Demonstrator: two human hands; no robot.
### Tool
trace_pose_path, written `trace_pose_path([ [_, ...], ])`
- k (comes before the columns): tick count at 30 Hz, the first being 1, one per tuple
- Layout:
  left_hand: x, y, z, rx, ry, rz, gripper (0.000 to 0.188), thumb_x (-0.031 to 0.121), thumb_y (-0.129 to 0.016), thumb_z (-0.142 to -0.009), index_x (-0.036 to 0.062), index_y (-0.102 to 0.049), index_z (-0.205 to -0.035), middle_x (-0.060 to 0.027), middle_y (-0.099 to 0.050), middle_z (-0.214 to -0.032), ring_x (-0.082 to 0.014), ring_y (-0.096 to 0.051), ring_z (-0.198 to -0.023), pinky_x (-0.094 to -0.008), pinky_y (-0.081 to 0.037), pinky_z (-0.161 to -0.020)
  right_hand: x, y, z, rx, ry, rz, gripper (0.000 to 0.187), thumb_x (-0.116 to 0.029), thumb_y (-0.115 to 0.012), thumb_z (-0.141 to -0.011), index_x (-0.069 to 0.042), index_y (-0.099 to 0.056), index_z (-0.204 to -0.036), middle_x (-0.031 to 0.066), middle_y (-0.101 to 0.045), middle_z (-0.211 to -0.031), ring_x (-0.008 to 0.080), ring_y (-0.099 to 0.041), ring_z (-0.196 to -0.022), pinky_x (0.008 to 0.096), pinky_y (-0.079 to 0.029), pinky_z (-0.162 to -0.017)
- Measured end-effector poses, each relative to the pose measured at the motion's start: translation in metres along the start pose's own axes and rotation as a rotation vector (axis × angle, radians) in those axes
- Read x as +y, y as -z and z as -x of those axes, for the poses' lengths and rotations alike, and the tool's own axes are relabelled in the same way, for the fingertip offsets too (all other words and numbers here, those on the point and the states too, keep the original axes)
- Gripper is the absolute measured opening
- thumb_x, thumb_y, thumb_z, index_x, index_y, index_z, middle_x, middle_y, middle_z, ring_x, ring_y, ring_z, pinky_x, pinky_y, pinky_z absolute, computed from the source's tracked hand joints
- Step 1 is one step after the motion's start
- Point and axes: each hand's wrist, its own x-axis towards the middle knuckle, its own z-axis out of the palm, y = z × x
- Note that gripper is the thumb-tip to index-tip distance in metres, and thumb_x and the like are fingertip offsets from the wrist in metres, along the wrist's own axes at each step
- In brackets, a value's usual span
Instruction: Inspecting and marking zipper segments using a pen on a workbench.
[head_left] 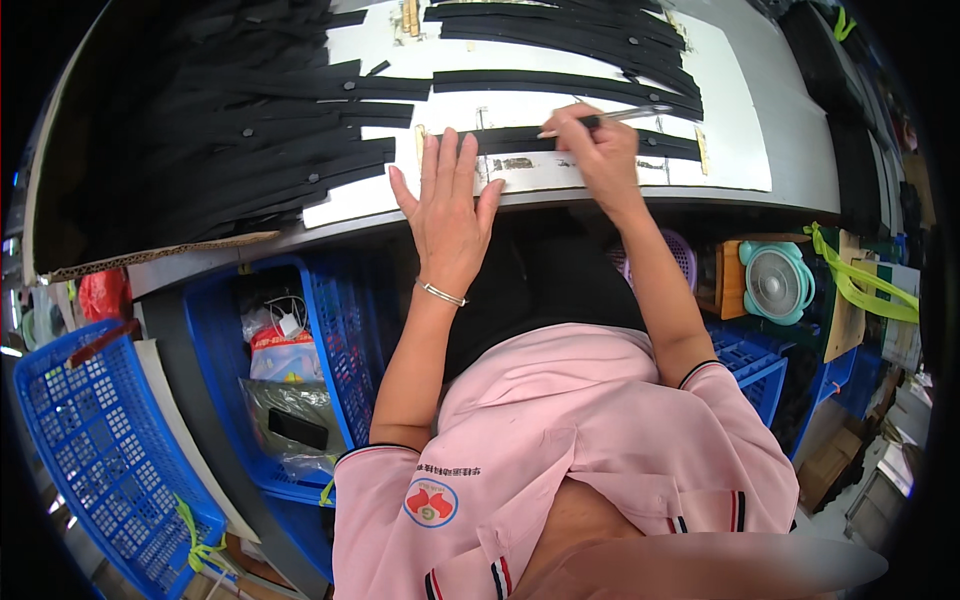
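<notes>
r hand (604, 160) w/ 1 pen (632, 113), 1 strip (522, 139) below

The strips (570, 87) are black, dotted here and there with small grey spots, and lie over a white board (740, 130) with dark smudges and pale yellow patches (703, 150). The counter (805, 150) around it is grey. The pen (635, 112) is silvery with a black grip, the bracelet (442, 295) silver. Near, the pink shirt (540, 420) has navy, white and red striped trim and a blue-ringed oval badge (430, 502) with red shapes; the trousers (545, 270) are black. At left, a lattice-patterned basket (110, 440) is blue and a bag (104, 295) red. At right, the fan (780, 283) is turquoise with a grey grille, the ribbon (865, 290) yellow-green.
</notes>
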Motion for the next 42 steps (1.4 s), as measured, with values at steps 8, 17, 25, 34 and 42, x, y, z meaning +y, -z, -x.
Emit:
trace_pose_path([
  [8, 0.000, 0.001, -0.001, -0.010, -0.016, -0.001, 0.060, 0.034, -0.069, -0.096, 0.0093, -0.052, -0.148, -0.0137, -0.049, -0.155, -0.0310, -0.036, -0.150, -0.0619, -0.006, -0.121, 0.022, 0.039, -0.004, 0.139, 0.023, 0.219, 0.021, -0.018, -0.066, -0.098, -0.001, -0.075, -0.091, 0.0045, -0.073, -0.073, 0.0058, -0.062, -0.061, 0.0226, -0.048, -0.057],
  [17, 0.003, 0.001, -0.002, -0.031, 0.003, 0.009, 0.058, 0.033, -0.067, -0.098, 0.0122, -0.050, -0.150, -0.0121, -0.045, -0.158, -0.0312, -0.032, -0.152, -0.0611, -0.007, -0.121, 0.035, 0.036, -0.005, 0.147, 0.134, 0.426, 0.019, -0.021, -0.069, -0.095, -0.004, -0.073, -0.088, 0.0058, -0.062, -0.061, 0.0144, -0.058, -0.052, 0.0290, -0.044, -0.052],
  [25, 0.059, -0.019, -0.046, 0.115, -0.130, 0.363, 0.031, 0.018, -0.074, -0.090, 0.0065, -0.072, -0.119, -0.0116, -0.067, -0.128, -0.0311, -0.058, -0.123, -0.0458, -0.037, -0.110, 0.034, 0.035, -0.006, 0.164, 0.268, 0.490, 0.015, -0.020, -0.069, -0.094, -0.006, -0.073, -0.089, 0.0064, -0.061, -0.062, 0.0185, -0.058, -0.051, 0.0315, -0.045, -0.052],
  [34, 0.065, -0.048, -0.061, 0.133, -0.061, 0.402, 0.010, 0.012, -0.079, -0.082, 0.0095, -0.078, -0.092, -0.0005, -0.070, -0.100, -0.0226, -0.061, -0.096, -0.0364, -0.043, -0.086, 0.029, 0.036, -0.001, 0.161, 0.098, 0.147, 0.020, -0.019, -0.068, -0.094, -0.002, -0.072, -0.084, 0.0068, -0.067, -0.066, 0.0115, -0.057, -0.052, 0.0281, -0.043, -0.051],
  [42, 0.066, -0.049, -0.062, 0.144, -0.056, 0.396, 0.011, 0.011, -0.080, -0.081, 0.0097, -0.078, -0.091, -0.0003, -0.070, -0.099, -0.0220, -0.062, -0.097, -0.0360, -0.043, -0.086, 0.029, 0.041, -0.001, 0.050, 0.133, 0.246, 0.021, -0.020, -0.067, -0.093, -0.002, -0.072, -0.082, 0.0071, -0.062, -0.060, 0.0109, -0.054, -0.051, 0.0282, -0.041, -0.050],
])
